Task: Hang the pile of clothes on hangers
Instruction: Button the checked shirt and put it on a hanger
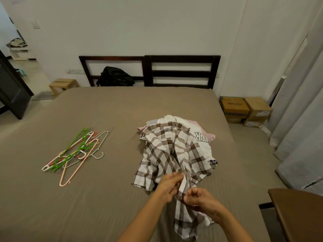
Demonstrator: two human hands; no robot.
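Right hand (201,200): at 6 o'clock, lowest in view; fingers curled in tight, pinching the shirt's front edge.
Left hand (170,186): just beside the right, toward 7 o'clock; fingers curled, gripping the same edge a little higher.
Shirt (174,154): brown-and-white plaid; its near end is gathered in both hands and the rest trails toward 12 o'clock, with the collar lying on the pile.
Wood top (297,217): brown, at 4 o'clock, beside the bed's near right corner.
Pile (202,137): centre of the view, on the bed; a white garment with black letters and something pink show under the shirt.
Hangers (75,151): loose heap at 9 o'clock, well apart from the pile; green, white, pink, red and grey.
Bed (104,198): taupe sheet, under everything.
Boxes (244,110): cardboard, at 2 o'clock on the floor.
Bag (115,78): black, at 11 o'clock, against the headboard (181,70).
Stool (63,84): at 10 o'clock, by the wall.
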